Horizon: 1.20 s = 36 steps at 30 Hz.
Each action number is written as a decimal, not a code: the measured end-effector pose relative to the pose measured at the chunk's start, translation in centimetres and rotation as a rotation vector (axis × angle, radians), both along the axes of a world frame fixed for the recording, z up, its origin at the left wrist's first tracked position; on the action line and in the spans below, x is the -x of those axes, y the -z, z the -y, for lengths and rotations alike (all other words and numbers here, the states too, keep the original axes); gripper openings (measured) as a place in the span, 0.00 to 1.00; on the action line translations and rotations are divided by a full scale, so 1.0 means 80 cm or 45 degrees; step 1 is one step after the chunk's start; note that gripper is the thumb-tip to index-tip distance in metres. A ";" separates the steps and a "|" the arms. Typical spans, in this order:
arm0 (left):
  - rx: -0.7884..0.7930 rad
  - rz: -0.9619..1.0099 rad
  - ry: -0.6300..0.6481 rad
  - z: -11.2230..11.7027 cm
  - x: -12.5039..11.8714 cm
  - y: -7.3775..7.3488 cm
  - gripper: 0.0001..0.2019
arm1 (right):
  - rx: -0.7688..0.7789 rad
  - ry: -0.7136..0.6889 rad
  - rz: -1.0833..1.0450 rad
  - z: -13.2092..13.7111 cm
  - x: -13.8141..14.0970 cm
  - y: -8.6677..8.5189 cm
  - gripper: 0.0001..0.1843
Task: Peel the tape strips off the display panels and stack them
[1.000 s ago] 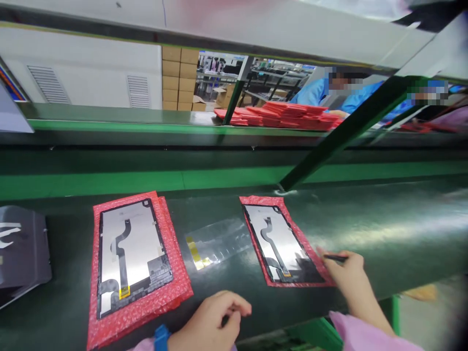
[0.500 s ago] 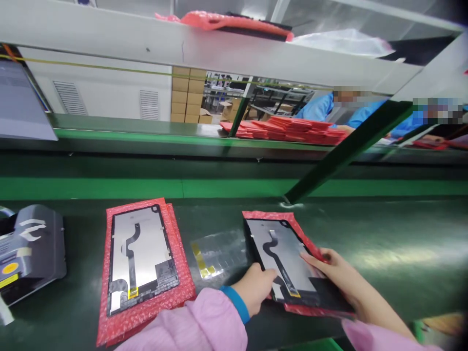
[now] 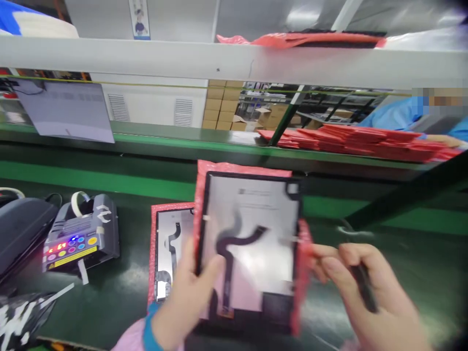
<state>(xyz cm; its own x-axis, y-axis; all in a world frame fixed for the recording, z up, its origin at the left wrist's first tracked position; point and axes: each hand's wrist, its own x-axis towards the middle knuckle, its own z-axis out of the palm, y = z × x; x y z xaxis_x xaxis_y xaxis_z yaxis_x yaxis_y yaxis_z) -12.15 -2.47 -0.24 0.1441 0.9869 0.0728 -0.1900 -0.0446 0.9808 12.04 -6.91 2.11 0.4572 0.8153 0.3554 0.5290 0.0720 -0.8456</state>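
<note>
My left hand grips the left edge of a display panel, its thumb over the silver back. The panel is raised and tilted toward me, with a dark curved ribbon cable on its back. Red bubble wrap shows behind its top and sides. My right hand is closed around a slim dark pen-like tool; its fingertips are at the wrap's right edge, blurred, so contact is unsure. A second display panel lies on red bubble wrap at the left, partly hidden by my left hand and the raised panel.
A tape dispenser with a lit display stands at the left, beside another dark machine. Tape scraps lie at the lower left. A green post slants at the right. Red bags are piled on the shelf near a co-worker in blue.
The held panel has come up off the bench and tilted toward me, with its wrap. My right hand has left the panel's face and now has a dark tool in it. The view has swung left.
</note>
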 end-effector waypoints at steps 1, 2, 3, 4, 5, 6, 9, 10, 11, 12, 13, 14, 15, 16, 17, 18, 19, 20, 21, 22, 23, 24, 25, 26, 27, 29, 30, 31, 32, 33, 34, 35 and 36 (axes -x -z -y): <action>0.001 -0.090 -0.145 -0.006 0.024 0.006 0.27 | -0.034 -0.039 -0.053 -0.009 0.016 -0.001 0.25; 0.032 -0.144 -0.248 -0.012 0.046 0.013 0.26 | -0.052 -0.069 -0.104 -0.016 0.025 0.001 0.25; 0.097 -0.166 -0.318 -0.018 0.064 0.021 0.26 | -0.058 -0.107 -0.169 -0.023 0.028 0.008 0.25; 0.191 -0.161 -0.359 -0.024 0.079 0.030 0.26 | -0.048 -0.147 -0.235 -0.029 0.025 0.019 0.25; 0.283 -0.146 -0.388 -0.029 0.090 0.039 0.25 | -0.017 -0.185 -0.309 -0.033 0.019 0.033 0.25; 0.360 -0.131 -0.401 -0.033 0.099 0.047 0.25 | 0.022 -0.239 -0.392 -0.036 0.011 0.050 0.28; 0.430 -0.179 -0.348 -0.040 0.114 0.067 0.24 | 0.220 -0.299 -0.506 -0.034 -0.008 0.105 0.33; 0.398 -0.258 -0.323 -0.042 0.117 0.071 0.24 | 0.272 -0.288 -0.524 -0.029 -0.010 0.121 0.32; 0.345 -0.371 -0.313 -0.043 0.121 0.073 0.24 | 0.300 -0.262 -0.539 -0.023 -0.010 0.135 0.31; 0.272 -0.513 -0.321 -0.044 0.124 0.076 0.24 | 0.314 -0.230 -0.554 -0.016 -0.008 0.147 0.28; 0.190 -0.670 -0.346 -0.044 0.127 0.078 0.24 | 0.321 -0.195 -0.569 -0.009 -0.005 0.157 0.27; 0.110 -0.824 -0.377 -0.045 0.130 0.079 0.24 | 0.328 -0.163 -0.579 -0.001 -0.002 0.165 0.25; 0.043 -0.960 -0.400 -0.045 0.133 0.081 0.25 | 0.351 -0.150 -0.582 0.006 0.000 0.170 0.25; -0.006 -1.077 -0.411 -0.044 0.135 0.083 0.26 | 0.381 -0.143 -0.579 0.013 0.002 0.174 0.26; -0.034 -1.180 -0.413 -0.042 0.136 0.085 0.27 | 0.414 -0.139 -0.568 0.018 0.003 0.177 0.27; -0.040 -1.275 -0.408 -0.040 0.136 0.086 0.28 | 0.443 -0.134 -0.549 0.022 0.002 0.179 0.27; -0.039 -1.355 -0.402 -0.038 0.136 0.088 0.28 | 0.467 -0.129 -0.523 0.025 0.002 0.179 0.27; -0.042 -1.417 -0.399 -0.036 0.135 0.089 0.28 | 0.485 -0.125 -0.496 0.028 0.000 0.179 0.27; -0.046 -1.458 -0.405 -0.035 0.134 0.090 0.28 | 0.503 -0.126 -0.473 0.029 -0.001 0.179 0.26; -0.054 -1.475 -0.417 -0.034 0.133 0.091 0.29 | 0.524 -0.135 -0.458 0.029 -0.002 0.179 0.26; -0.063 -1.471 -0.424 -0.034 0.132 0.091 0.29 | 0.547 -0.149 -0.451 0.029 -0.003 0.178 0.26; -0.067 -1.456 -0.430 -0.034 0.132 0.092 0.29 | 0.565 -0.162 -0.450 0.028 -0.004 0.177 0.26; -0.061 -1.436 -0.433 -0.035 0.131 0.092 0.30 | 0.580 -0.165 -0.451 0.027 -0.004 0.177 0.27; -0.049 -1.415 -0.437 -0.035 0.131 0.092 0.31 | 0.593 -0.159 -0.453 0.026 -0.003 0.176 0.28; -0.040 -1.394 -0.440 -0.036 0.131 0.092 0.31 | 0.603 -0.145 -0.455 0.024 -0.003 0.175 0.29; -0.028 -1.351 -0.445 -0.037 0.130 0.093 0.31 | 0.612 -0.114 -0.464 0.021 -0.001 0.172 0.32; -0.029 -1.331 -0.448 -0.037 0.129 0.094 0.31 | 0.609 -0.108 -0.474 0.020 0.000 0.170 0.33; -0.036 -1.314 -0.448 -0.037 0.128 0.095 0.30 | 0.600 -0.108 -0.488 0.019 0.001 0.167 0.34; -0.044 -1.296 -0.453 -0.037 0.127 0.096 0.30 | 0.587 -0.113 -0.503 0.019 0.001 0.165 0.34; -0.051 -1.278 -0.463 -0.037 0.126 0.098 0.30 | 0.571 -0.119 -0.521 0.019 0.002 0.162 0.34; -0.057 -1.260 -0.477 -0.037 0.125 0.099 0.30 | 0.559 -0.129 -0.541 0.019 0.002 0.159 0.35; -0.059 -1.243 -0.485 -0.038 0.125 0.101 0.31 | 0.548 -0.137 -0.563 0.020 0.003 0.157 0.35; -0.054 -1.225 -0.486 -0.038 0.126 0.102 0.32 | 0.538 -0.147 -0.591 0.021 0.004 0.155 0.35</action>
<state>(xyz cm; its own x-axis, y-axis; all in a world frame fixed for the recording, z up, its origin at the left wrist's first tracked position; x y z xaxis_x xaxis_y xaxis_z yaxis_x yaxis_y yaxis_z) -22.19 0.55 -8.36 -0.1620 0.9784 0.1281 0.7070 0.0245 0.7068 11.74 -8.62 -10.31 0.3869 0.8950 -0.2220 0.1094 -0.2836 -0.9527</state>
